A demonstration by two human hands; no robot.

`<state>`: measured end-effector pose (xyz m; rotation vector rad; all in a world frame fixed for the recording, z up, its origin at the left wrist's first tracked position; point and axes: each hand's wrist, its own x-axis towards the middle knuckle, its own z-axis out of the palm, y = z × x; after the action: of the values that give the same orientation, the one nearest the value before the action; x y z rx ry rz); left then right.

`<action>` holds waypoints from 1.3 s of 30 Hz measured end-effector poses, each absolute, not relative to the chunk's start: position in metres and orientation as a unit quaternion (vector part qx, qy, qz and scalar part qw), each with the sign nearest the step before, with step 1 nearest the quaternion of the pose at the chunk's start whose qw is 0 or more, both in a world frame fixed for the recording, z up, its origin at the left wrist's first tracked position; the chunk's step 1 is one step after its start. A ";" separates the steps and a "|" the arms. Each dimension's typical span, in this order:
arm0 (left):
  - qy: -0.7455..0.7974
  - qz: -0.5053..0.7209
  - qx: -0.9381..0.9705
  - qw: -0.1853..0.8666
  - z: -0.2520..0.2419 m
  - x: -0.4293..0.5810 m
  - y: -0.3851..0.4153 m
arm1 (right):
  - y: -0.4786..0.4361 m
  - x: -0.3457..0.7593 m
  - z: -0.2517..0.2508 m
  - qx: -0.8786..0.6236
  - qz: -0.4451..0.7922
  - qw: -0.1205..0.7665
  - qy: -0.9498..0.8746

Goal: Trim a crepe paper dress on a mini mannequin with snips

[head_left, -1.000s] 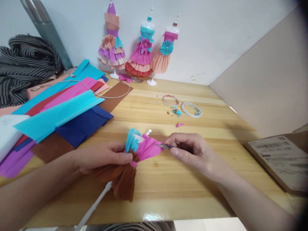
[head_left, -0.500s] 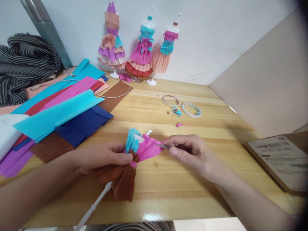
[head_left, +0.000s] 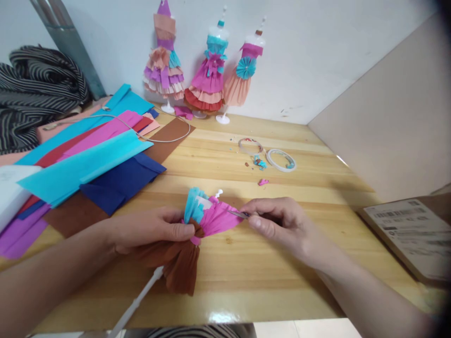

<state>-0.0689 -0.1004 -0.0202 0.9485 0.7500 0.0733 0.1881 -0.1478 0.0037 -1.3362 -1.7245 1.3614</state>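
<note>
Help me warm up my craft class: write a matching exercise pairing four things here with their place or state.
1. Left hand's grip
2. Right hand's grip
3. Cardboard box
4. Three dressed stands

A. upright by the wall
B. closed on a metal tool
C. at the waist of a brown-skirted dress form
D. right side of the table

Pairs: 1-C, 2-B, 3-D, 4-A

In front of me I have a wooden table (head_left: 253, 281) of pale yellow colour, with long grain lines. Along its far edge stands a white wall (head_left: 317, 61). On the right there is a beige-grey side wall (head_left: 394, 112). Near me, light shines on the table, above pale floor tiles (head_left: 324, 329).
</note>
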 end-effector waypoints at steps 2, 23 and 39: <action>0.358 0.033 0.450 0.817 -0.020 -0.069 -0.100 | -0.148 0.188 0.004 -0.502 0.507 0.275 -0.644; 0.338 0.034 0.444 0.829 -0.019 -0.067 -0.100 | -0.148 0.191 0.011 -0.519 0.495 0.254 -0.649; 0.342 0.027 0.438 0.831 -0.018 -0.068 -0.100 | -0.147 0.196 0.009 -0.514 0.490 0.262 -0.653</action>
<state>-0.0676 -0.0996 -0.0180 0.9283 0.7259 0.0570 0.1965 -0.1475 0.0091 -1.3904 -1.7670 1.3270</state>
